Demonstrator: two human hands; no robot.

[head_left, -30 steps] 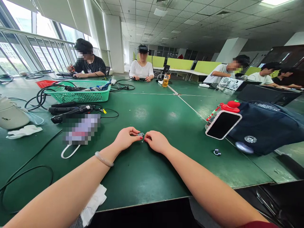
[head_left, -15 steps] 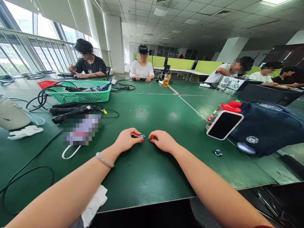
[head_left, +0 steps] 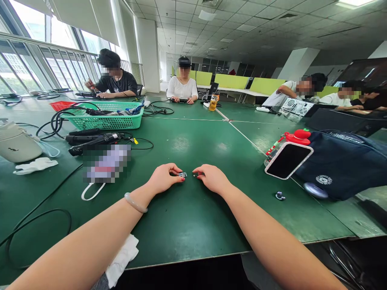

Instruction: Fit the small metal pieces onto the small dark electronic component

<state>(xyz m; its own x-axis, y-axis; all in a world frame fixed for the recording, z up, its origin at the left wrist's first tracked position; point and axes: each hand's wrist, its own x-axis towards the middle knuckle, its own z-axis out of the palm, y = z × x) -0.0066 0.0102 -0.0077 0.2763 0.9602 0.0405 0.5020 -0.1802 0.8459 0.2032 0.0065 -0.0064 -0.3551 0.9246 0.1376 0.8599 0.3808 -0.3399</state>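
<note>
My left hand [head_left: 165, 178], with a pale bangle at the wrist, pinches a small flat dark piece with a white pattern [head_left: 182, 175] between thumb and fingers, just above the green table [head_left: 193, 225]. Across a narrow gap, my right hand [head_left: 211, 177] has its thumb and fingers closed together. A tiny light-and-dark bit [head_left: 195, 175] shows at those fingertips, too small to name. The two hands do not touch.
Left of my hands lie a blurred purple pouch [head_left: 110, 163], black cable and a green basket [head_left: 104, 117]. At the right are a propped phone [head_left: 289, 160], a dark blue bag [head_left: 341, 165] and an earbud [head_left: 279, 195]. White tissue [head_left: 123, 257] lies by my left forearm. Several people sit around the table.
My right hand's fingertips have shifted slightly to the right, and a tiny bit now shows at them. The left hand keeps its pinch on the patterned piece. The view has shifted slightly.
</note>
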